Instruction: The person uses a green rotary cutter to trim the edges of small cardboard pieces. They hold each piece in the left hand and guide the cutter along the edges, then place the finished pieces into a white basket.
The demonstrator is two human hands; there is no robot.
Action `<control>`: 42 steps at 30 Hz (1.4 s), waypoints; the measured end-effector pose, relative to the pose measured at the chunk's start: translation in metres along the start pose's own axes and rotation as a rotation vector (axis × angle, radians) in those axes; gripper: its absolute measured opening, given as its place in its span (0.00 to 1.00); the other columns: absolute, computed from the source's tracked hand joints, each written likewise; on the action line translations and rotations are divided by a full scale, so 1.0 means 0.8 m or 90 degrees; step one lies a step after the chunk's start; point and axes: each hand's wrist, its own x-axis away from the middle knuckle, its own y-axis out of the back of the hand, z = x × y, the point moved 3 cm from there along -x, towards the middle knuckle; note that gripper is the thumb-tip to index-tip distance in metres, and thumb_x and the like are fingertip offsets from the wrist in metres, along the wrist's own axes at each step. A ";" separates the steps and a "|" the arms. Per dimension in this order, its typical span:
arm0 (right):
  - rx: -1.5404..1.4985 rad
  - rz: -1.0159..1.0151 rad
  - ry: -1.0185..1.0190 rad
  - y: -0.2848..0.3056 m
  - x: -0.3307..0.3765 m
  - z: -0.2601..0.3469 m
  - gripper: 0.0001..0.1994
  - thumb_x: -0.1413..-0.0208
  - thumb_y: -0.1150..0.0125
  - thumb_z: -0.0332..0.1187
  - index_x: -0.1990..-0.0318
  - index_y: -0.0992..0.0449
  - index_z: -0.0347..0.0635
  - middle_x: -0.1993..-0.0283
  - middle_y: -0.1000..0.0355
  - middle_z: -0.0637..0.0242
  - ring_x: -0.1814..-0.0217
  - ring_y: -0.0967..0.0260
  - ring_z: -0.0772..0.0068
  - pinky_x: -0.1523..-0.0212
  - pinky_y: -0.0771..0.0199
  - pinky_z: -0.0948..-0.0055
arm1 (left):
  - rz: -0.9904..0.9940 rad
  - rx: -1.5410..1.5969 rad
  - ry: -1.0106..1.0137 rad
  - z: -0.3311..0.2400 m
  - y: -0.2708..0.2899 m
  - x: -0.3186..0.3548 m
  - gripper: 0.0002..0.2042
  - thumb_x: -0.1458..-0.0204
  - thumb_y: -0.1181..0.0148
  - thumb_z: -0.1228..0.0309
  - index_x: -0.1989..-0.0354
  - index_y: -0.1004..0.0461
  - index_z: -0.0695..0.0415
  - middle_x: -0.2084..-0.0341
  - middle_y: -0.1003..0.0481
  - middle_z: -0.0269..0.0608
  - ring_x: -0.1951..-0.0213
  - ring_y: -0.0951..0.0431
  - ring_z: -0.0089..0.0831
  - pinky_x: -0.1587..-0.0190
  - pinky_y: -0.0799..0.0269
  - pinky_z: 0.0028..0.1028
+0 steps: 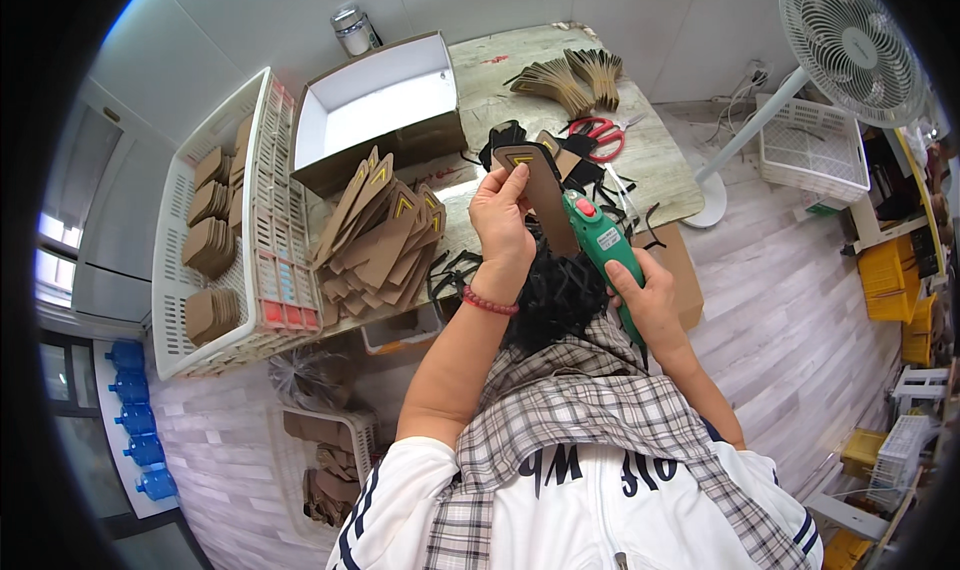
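My left hand (500,220) pinches a flat brown insole-shaped piece (548,205) with a dark edge and a yellow angled mark, thumb on its face. In my right hand (645,295) is a green handheld power tool (600,238) with a red button. Its tip points at the piece's edge; whether they touch I cannot tell. Black strip scraps (560,295) lie heaped on my lap below. Left of my left hand, similar brown pieces (375,245) with yellow marks are piled on the table. Red-handled scissors (606,150) lie beyond the tool.
Fanned brown stacks (552,87) rest at the back of the table (490,80). An open box (375,95) and a white crate (275,280) holding brown stacks stand on the left. To the right are a standing fan (858,48) and another white basket (815,150).
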 end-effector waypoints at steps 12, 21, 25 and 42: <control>-0.009 0.008 0.007 0.005 -0.001 0.001 0.18 0.45 0.38 0.43 0.60 0.26 0.35 0.78 0.31 0.70 0.80 0.36 0.84 0.77 0.35 0.81 | 0.009 -0.046 0.030 0.010 -0.002 0.014 0.03 0.48 0.39 0.75 0.67 0.25 0.60 0.73 0.22 0.34 0.75 0.26 0.19 0.72 0.31 0.20; -0.033 0.007 0.011 0.008 -0.001 0.008 0.17 0.44 0.39 0.43 0.60 0.26 0.35 0.77 0.31 0.70 0.79 0.36 0.84 0.77 0.36 0.82 | 0.056 -0.135 0.022 0.007 0.004 0.022 0.03 0.48 0.40 0.77 0.66 0.24 0.62 0.73 0.22 0.33 0.74 0.27 0.17 0.70 0.31 0.19; -0.020 0.010 0.021 0.010 0.000 0.008 0.18 0.45 0.38 0.43 0.59 0.25 0.34 0.78 0.30 0.70 0.80 0.36 0.84 0.78 0.35 0.81 | 0.087 -0.167 -0.011 -0.008 0.002 0.024 0.05 0.48 0.41 0.77 0.64 0.23 0.64 0.72 0.22 0.33 0.73 0.26 0.16 0.69 0.31 0.17; -0.037 0.039 0.019 0.008 0.005 0.014 0.18 0.45 0.38 0.42 0.57 0.26 0.34 0.76 0.30 0.70 0.79 0.36 0.84 0.77 0.34 0.81 | 0.199 -0.407 -0.074 -0.044 0.003 0.004 0.07 0.47 0.42 0.76 0.64 0.22 0.67 0.73 0.24 0.31 0.70 0.29 0.16 0.65 0.33 0.17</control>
